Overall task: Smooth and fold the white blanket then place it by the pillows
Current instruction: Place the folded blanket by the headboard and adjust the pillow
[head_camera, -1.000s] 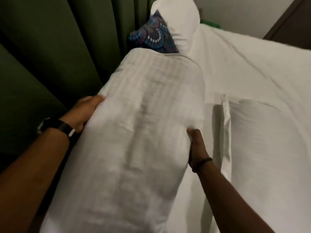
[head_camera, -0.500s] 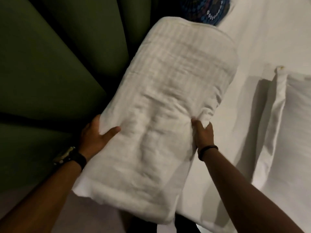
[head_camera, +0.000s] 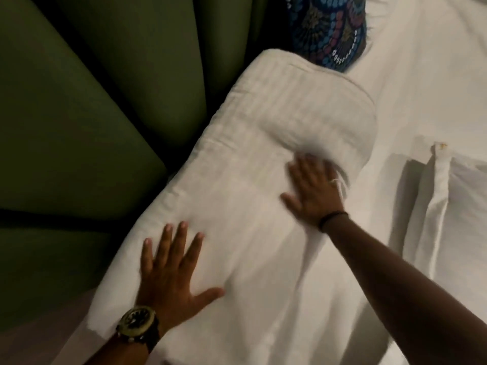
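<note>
The folded white blanket lies as a thick striped bundle along the left edge of the bed. Its far end touches a blue patterned pillow. My left hand, with a watch on the wrist, presses flat on the near part of the blanket with fingers spread. My right hand lies flat on the blanket's middle right, fingers straight and slightly blurred. A white pillow sits on the right side of the bed.
Dark green curtains hang close along the bed's left side. The white bed sheet stretches to the right and far end. A folded white pillowcase edge stands between the blanket and the white pillow.
The blanket was held up by both hands at its sides; now it lies on the bed by the patterned pillow. Both hands have let go and press flat on top.
</note>
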